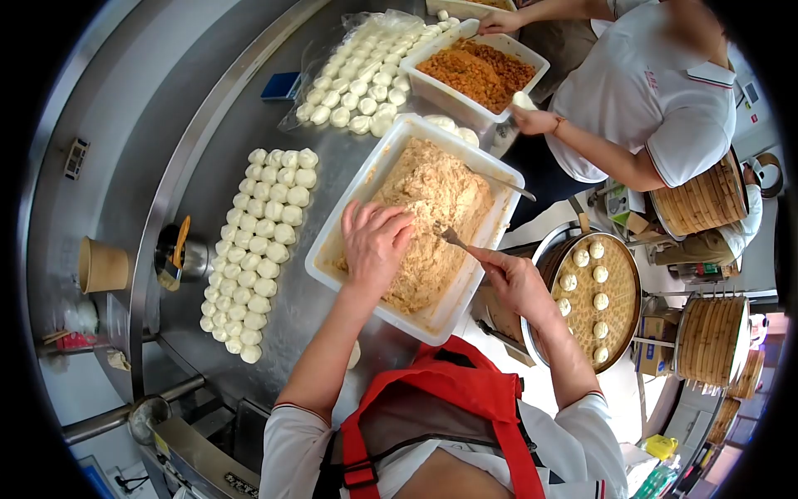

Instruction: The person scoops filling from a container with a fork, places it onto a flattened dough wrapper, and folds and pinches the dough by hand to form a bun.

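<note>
A white plastic tub (319,259) of pale minced filling (436,187) stands in front of me on the metal worktop. My right hand (514,281) grips a small metal spatula (454,239), its flat, food-smeared tip over the filling. Above the tub's left part, my left hand (376,245) is bent, back upward, with its fingers curled. Whatever lies under its palm is hidden. Another metal utensil (509,185) rests across the tub's far right corner. Rows of white dough pieces (258,241) lie on the worktop left of the tub.
More dough pieces (362,79) lie on plastic film at the back. A co-worker (636,91) stands at a tub of orange filling (478,75). To my right, a round steamer tray (619,291) holds several buns. A metal pot (191,258) sits at the left.
</note>
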Demonstrator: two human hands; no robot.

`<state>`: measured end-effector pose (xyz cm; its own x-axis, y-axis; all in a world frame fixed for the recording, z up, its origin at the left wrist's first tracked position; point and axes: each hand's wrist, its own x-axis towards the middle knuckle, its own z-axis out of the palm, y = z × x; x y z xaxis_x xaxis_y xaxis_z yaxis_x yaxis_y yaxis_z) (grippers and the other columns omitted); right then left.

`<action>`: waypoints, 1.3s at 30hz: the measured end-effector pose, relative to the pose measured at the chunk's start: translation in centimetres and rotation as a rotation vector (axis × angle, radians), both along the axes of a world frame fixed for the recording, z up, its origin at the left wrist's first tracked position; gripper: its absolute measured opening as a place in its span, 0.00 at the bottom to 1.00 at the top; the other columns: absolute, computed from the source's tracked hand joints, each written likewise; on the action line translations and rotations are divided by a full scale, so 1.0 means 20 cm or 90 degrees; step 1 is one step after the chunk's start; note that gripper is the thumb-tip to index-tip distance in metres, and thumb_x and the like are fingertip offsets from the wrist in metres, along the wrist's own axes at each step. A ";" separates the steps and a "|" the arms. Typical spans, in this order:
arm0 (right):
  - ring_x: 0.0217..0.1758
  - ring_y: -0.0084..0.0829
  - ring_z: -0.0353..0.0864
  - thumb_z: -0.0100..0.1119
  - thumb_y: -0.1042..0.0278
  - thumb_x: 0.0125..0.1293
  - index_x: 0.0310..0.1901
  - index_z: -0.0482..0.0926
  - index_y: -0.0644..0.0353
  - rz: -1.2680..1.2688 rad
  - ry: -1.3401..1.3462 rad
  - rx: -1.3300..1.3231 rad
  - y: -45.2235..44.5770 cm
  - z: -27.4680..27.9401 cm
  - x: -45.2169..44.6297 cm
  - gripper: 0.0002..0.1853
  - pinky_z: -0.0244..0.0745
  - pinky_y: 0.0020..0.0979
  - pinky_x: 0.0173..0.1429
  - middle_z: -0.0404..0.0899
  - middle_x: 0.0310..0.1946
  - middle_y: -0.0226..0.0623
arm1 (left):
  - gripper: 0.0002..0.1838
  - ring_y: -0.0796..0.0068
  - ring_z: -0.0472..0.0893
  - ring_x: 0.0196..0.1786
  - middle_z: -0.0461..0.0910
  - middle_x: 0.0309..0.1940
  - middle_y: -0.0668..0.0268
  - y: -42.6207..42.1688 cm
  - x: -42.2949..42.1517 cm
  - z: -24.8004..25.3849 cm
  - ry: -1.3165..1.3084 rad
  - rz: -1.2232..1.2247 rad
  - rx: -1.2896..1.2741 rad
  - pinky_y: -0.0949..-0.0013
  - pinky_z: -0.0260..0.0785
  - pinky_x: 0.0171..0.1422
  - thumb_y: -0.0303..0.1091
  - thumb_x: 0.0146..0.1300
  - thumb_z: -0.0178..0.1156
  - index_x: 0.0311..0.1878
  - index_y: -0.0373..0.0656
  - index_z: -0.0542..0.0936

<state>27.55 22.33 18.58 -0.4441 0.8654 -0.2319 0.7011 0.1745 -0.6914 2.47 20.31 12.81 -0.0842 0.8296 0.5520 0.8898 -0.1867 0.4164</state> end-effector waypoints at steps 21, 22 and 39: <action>0.38 0.51 0.86 0.55 0.79 0.66 0.62 0.79 0.53 0.033 0.040 0.042 0.00 0.02 -0.03 0.23 0.80 0.43 0.43 0.84 0.37 0.54 | 0.09 0.68 0.79 0.53 0.85 0.42 0.73 0.00 0.00 -0.01 -0.010 0.022 0.001 0.46 0.50 0.79 0.31 0.53 0.72 0.39 0.49 0.88; 0.39 0.52 0.86 0.55 0.79 0.66 0.62 0.79 0.53 0.032 0.050 0.038 0.00 0.02 -0.04 0.23 0.80 0.43 0.44 0.84 0.37 0.55 | 0.09 0.68 0.79 0.53 0.85 0.41 0.73 0.01 -0.01 0.00 -0.010 0.022 -0.003 0.46 0.50 0.79 0.31 0.53 0.72 0.39 0.49 0.88; 0.44 0.51 0.86 0.55 0.76 0.70 0.61 0.80 0.54 0.010 -0.001 0.009 0.15 0.05 -0.16 0.19 0.80 0.41 0.48 0.83 0.39 0.57 | 0.08 0.68 0.79 0.51 0.84 0.39 0.72 0.07 -0.02 -0.01 0.003 0.023 0.000 0.45 0.48 0.80 0.28 0.53 0.70 0.37 0.45 0.87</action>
<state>24.31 25.39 19.55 -0.4568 0.8620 -0.2199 0.6996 0.1954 -0.6873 2.01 21.75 12.71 -0.1122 0.8259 0.5526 0.8978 -0.1541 0.4126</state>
